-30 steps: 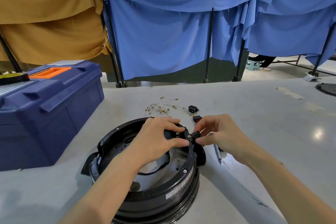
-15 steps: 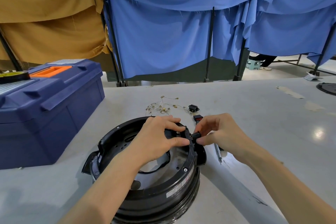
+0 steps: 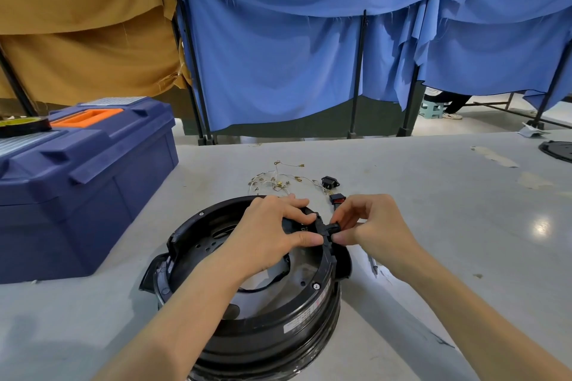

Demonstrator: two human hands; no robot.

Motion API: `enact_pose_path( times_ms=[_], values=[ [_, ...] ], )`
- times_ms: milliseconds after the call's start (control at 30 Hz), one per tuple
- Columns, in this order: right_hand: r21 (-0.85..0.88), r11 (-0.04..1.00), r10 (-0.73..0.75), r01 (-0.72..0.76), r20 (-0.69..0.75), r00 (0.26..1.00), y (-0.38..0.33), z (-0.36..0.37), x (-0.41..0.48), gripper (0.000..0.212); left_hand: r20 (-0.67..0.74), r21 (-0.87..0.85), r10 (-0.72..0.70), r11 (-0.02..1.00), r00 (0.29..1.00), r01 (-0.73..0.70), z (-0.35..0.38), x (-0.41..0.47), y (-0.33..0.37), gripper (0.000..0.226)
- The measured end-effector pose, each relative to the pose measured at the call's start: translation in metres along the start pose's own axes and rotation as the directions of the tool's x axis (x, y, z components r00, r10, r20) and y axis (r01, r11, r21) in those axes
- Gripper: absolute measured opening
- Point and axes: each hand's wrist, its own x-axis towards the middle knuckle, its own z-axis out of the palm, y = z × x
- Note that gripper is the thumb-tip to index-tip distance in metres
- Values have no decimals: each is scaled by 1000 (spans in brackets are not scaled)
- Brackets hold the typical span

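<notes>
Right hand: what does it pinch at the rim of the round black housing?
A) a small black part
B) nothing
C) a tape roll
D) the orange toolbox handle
A: the right hand pinches a small black part at the rim of the round black housing, which the left hand grips.

- The round housing (image 3: 278, 318) sits on the table (image 3: 433, 226), near its front edge and in the middle.
- The toolbox (image 3: 93, 195) stands on the table to the left of the housing, apart from it, with a roll of tape (image 3: 21, 126) on its lid.
- A bundle of wires (image 3: 275, 179) lies just behind the housing, with a small socket (image 3: 329, 181) to the right of the bundle.
- The left hand (image 3: 269, 238) lies over the housing's far rim. The right hand (image 3: 374, 226) is just to its right and holds a small part (image 3: 332, 228) against that rim.
- A flat disc (image 3: 557, 150) lies at the table's far right edge.
- Hung cloths (image 3: 278, 65) stand behind the table.
</notes>
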Motion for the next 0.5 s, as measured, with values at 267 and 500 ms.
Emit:
enact_pose_path(
  times_ms=[267,500],
  values=[
    [-17,1000,-21,23,69,997,0,-6,1,34,6,-6,-16,1000,1000,16,1,0,0,43],
    [13,999,-49,49,-18,999,1,4,-3,39,11,-75,-63,995,998,64,0,1,-2,42]
  ],
)
